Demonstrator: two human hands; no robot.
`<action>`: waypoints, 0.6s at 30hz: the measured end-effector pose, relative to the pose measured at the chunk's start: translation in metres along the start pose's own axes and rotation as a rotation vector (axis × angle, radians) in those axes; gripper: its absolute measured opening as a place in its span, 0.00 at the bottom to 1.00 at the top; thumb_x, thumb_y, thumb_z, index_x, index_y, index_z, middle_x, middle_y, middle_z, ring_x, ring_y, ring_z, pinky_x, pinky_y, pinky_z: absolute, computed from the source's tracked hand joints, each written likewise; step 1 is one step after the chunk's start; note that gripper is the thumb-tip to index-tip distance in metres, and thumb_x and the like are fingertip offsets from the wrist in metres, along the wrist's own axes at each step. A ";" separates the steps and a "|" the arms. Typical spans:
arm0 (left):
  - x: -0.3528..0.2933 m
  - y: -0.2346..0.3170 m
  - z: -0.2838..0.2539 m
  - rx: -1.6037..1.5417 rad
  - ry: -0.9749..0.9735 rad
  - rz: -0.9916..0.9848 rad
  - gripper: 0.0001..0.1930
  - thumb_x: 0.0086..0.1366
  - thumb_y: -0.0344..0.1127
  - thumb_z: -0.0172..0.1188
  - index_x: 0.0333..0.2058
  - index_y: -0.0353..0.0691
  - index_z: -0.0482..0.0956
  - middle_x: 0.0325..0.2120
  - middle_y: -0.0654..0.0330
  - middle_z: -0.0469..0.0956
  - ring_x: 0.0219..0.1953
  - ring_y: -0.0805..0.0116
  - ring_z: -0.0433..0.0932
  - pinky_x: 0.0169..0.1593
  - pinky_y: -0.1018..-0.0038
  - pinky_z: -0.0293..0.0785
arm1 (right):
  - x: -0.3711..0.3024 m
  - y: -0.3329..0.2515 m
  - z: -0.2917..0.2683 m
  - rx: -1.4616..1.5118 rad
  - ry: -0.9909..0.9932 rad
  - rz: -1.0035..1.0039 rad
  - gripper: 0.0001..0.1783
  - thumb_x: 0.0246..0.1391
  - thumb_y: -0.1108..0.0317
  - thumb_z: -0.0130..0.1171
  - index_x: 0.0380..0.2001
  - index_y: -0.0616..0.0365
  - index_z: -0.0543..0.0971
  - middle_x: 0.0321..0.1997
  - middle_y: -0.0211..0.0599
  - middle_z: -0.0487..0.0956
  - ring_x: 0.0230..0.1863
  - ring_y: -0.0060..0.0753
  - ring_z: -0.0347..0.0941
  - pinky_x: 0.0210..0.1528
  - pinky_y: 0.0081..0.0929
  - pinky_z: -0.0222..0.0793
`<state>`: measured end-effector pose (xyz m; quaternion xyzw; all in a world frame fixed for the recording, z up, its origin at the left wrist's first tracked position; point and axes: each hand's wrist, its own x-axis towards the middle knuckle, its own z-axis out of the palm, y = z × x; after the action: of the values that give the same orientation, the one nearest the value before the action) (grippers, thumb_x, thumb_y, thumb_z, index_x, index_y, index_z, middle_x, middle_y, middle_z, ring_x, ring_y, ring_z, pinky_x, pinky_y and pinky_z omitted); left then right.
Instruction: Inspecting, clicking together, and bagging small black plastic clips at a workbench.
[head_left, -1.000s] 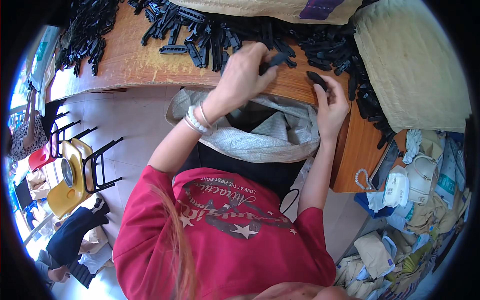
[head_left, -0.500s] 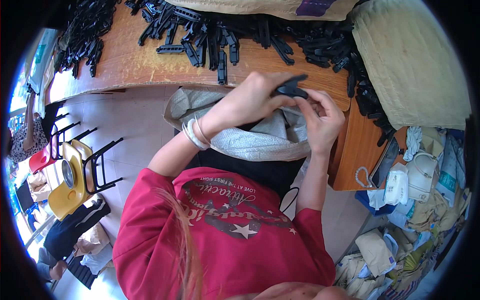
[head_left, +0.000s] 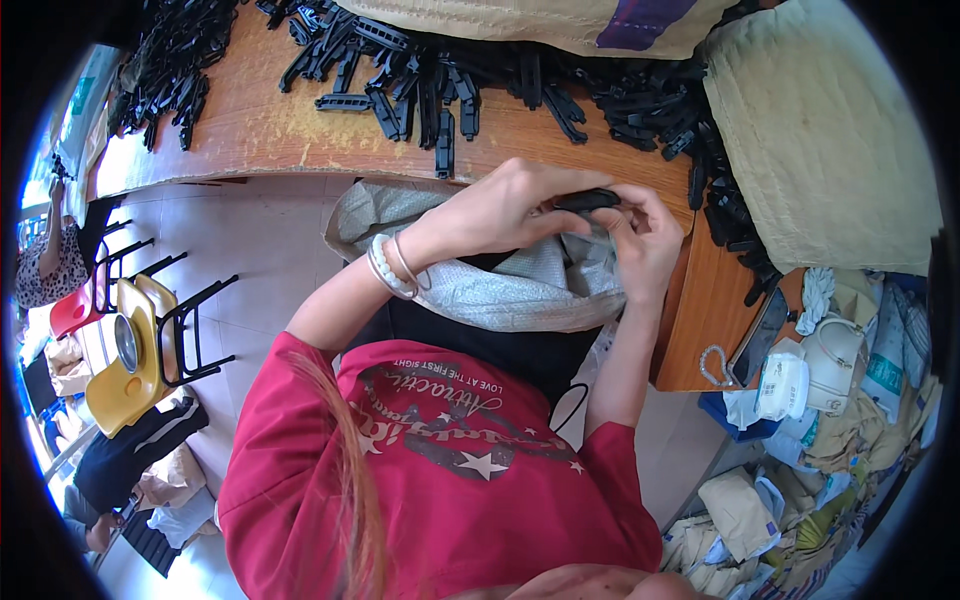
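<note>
A black plastic clip is held between my two hands over the table's front edge. My left hand, with bracelets at its wrist, is closed on the clip from the left, thumb and fingers pinching it. From the other side, my right hand pinches its right end with bent fingers. Fingers cover part of the clip. Below the hands, a whitish woven sack hangs with its mouth open, between my body and the table. Similar long black plastic pieces lie in a heap on the wooden table.
Another dark heap lies at the table's far left. Large tan sacks stand at the back and right. A phone, tissue pack and white bag sit at right. Yellow chairs and people are at left.
The clip has turned in my hands: its two spread prongs showed before, and now it looks like one narrow dark bar. Both hands stay close together in nearly the same place.
</note>
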<state>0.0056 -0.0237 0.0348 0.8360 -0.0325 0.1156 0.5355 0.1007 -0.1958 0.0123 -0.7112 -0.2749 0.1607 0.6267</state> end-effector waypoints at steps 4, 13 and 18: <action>0.015 -0.017 -0.004 -0.122 0.211 -0.274 0.18 0.64 0.46 0.57 0.33 0.33 0.81 0.19 0.56 0.78 0.21 0.75 0.75 0.27 0.76 0.70 | 0.039 0.009 -0.008 -0.435 0.135 -0.315 0.08 0.50 0.72 0.63 0.36 0.60 0.80 0.38 0.36 0.79 0.36 0.29 0.73 0.37 0.28 0.69; 0.055 -0.043 -0.006 0.442 0.338 -0.259 0.24 0.57 0.47 0.63 0.19 0.25 0.77 0.12 0.44 0.74 0.17 0.50 0.78 0.26 0.65 0.76 | 0.044 0.020 0.003 -0.629 0.172 -0.153 0.19 0.45 0.79 0.64 0.43 0.60 0.75 0.29 0.36 0.73 0.31 0.32 0.71 0.35 0.30 0.69; 0.056 -0.055 -0.005 0.498 0.293 -0.291 0.19 0.57 0.43 0.63 0.22 0.27 0.78 0.16 0.45 0.76 0.21 0.49 0.78 0.29 0.65 0.74 | 0.022 0.005 0.000 -0.542 0.054 -0.030 0.22 0.48 0.80 0.60 0.49 0.61 0.75 0.26 0.35 0.72 0.26 0.25 0.69 0.32 0.25 0.68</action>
<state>0.0686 0.0076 0.0006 0.9116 0.1941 0.1614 0.3243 0.1193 -0.1826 0.0096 -0.8527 -0.3017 0.0528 0.4232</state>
